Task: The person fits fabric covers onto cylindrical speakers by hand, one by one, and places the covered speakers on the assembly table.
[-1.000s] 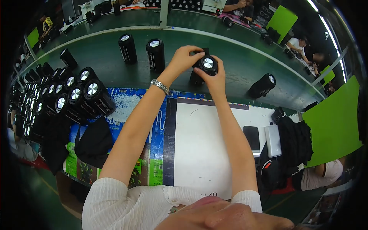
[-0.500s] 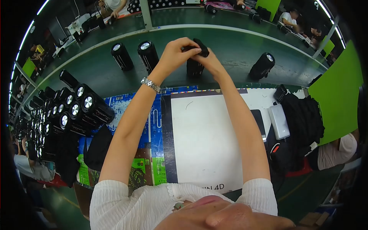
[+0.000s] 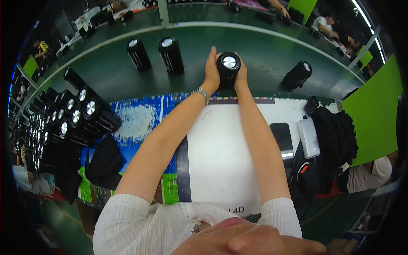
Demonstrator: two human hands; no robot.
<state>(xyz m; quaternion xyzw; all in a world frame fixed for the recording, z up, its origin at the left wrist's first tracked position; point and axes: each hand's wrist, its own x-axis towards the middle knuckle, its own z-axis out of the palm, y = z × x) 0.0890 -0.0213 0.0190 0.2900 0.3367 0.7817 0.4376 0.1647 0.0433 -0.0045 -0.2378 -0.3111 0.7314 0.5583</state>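
Note:
A black cylindrical speaker with a silver disc on its top end stands upright between my hands over the green belt. My left hand is wrapped against its left side, thumb or finger pointing up. From the other side, my right hand presses around it. Two similar upright speakers, a nearer one and a farther one, stand to the left of my hands. Off to the right, another speaker leans on the belt with a dark strap or cloth at its base.
Many speakers are stacked at the left of the bench. A white sheet covers the bench before me. A phone, a white box-like device and black cloth lie right, beside a green panel.
My hands were pinching black material over the speaker's top; now they clasp its sides and the silver disc is exposed. My left hand has moved down and the view has shifted slightly.

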